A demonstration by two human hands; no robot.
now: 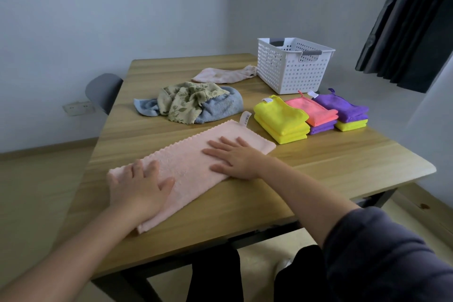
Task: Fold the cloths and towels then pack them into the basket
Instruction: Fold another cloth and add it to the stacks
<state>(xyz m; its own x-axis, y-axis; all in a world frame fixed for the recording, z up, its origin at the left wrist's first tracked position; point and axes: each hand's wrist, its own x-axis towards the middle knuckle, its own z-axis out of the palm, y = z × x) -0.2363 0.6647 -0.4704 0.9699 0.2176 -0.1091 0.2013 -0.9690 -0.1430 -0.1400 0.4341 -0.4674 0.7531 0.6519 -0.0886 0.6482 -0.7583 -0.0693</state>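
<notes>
A long pink towel point(186, 164), folded lengthwise into a strip, lies across the near part of the wooden table point(318, 162). My left hand point(139, 189) presses flat on its near-left end and my right hand point(232, 157) presses flat on its right half, fingers spread. Beyond it lies a crumpled heap of an olive floral cloth point(188, 100) over a blue towel point(220, 105). A pale pink cloth point(223, 73) lies unfolded further back. Folded yellow cloths point(282, 120), a coral cloth on a purple one point(313, 110), and a purple cloth on a yellow one point(343, 108) sit right. The white perforated basket point(291, 68) stands at the back right.
A grey chair point(103, 91) stands at the table's far left side. A dark curtain point(404, 19) hangs at the upper right. The wall is close behind the table's far edge. Bare tabletop shows at the near right.
</notes>
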